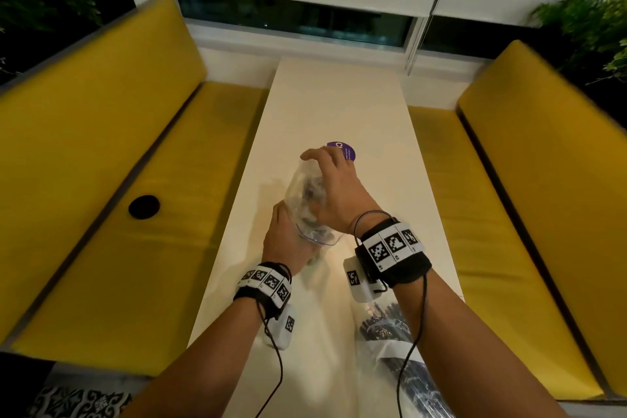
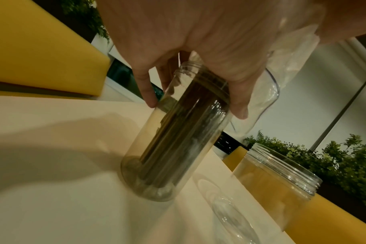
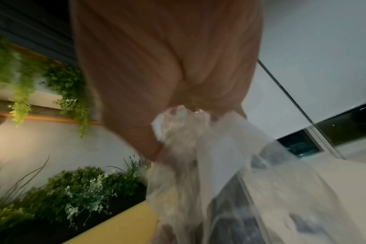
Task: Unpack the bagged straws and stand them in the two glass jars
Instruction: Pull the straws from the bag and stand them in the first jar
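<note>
Straws stand in jar 1, jar under my left hand, fingers curled around its neck. Right hand pinches clear bag bunched above my left fingertips. Judgement: emptying step; next, lift bag clear. Jar 2 sits beyond left thumb, no straws visible inside.

My right hand covers most of the round purple sticker, so its white lettering can't be read. From my right wrist, the crumpled clear plastic bag is smeared with blur. My right forearm hides part of the near patterned straw packet, which the bottom edge cuts off.
</note>
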A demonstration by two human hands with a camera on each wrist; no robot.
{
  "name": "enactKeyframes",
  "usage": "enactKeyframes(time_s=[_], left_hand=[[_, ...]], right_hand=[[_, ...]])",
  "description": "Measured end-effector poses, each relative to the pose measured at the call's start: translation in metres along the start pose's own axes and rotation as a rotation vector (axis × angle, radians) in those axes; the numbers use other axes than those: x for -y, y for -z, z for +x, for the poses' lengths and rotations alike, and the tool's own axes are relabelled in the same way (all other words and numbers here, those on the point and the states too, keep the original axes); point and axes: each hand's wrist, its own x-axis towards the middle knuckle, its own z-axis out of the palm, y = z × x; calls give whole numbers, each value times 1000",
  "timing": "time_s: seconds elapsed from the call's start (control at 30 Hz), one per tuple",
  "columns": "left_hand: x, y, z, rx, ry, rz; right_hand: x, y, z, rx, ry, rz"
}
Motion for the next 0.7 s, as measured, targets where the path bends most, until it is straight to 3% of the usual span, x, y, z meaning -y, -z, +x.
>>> enactKeyframes(time_s=[0.07,0.17,0.2,0.3,0.43,0.5,0.63,0.7], left_hand=[[3,-2,1,14,-7,-37],[0,0,-2,21,39,-117],[-2,1,-4,19,55,-141],[-1,6,-5,66,52,-184],[-3,28,-22,183,-24,-102],[-13,43,-36,71,-84,-173],[-44,77,-59,-317,-213,-479],[-62,94,-73,-363,-254,-659]], right_hand=[[2,4,-3,-182,-16,172],[5,5,-12,-603,-60,350],[5,4,-14,-635,-55,339],[0,1,-20,-502,-28,210],[11,21,-33,-744,-6,281],[25,35,-43,-815,30,331],[57,48,-69,-870,141,420],[67,34,-85,-819,175,497]])
